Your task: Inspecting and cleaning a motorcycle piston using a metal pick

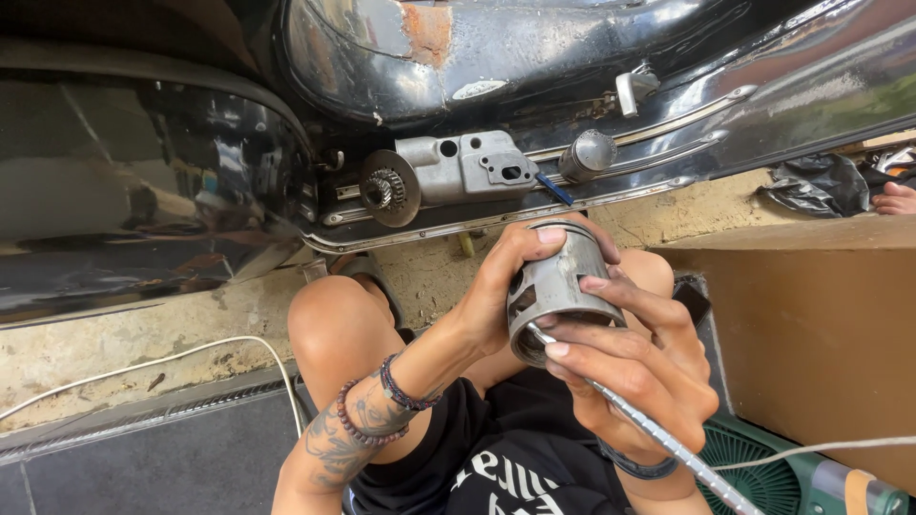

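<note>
Grey metal piston [558,286] sits gripped in your left hand [501,286], open end facing your right hand [634,372], which pinches the flexible shaft tool [658,439] entering it.

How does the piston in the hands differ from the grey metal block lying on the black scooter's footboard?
The piston is round and hollow; the block is boxy with small holes. The piston is held up by the left hand, and the right hand puts a thin flexible tool inside it; the block lies untouched on the footboard. Both are dull grey metal.
</note>
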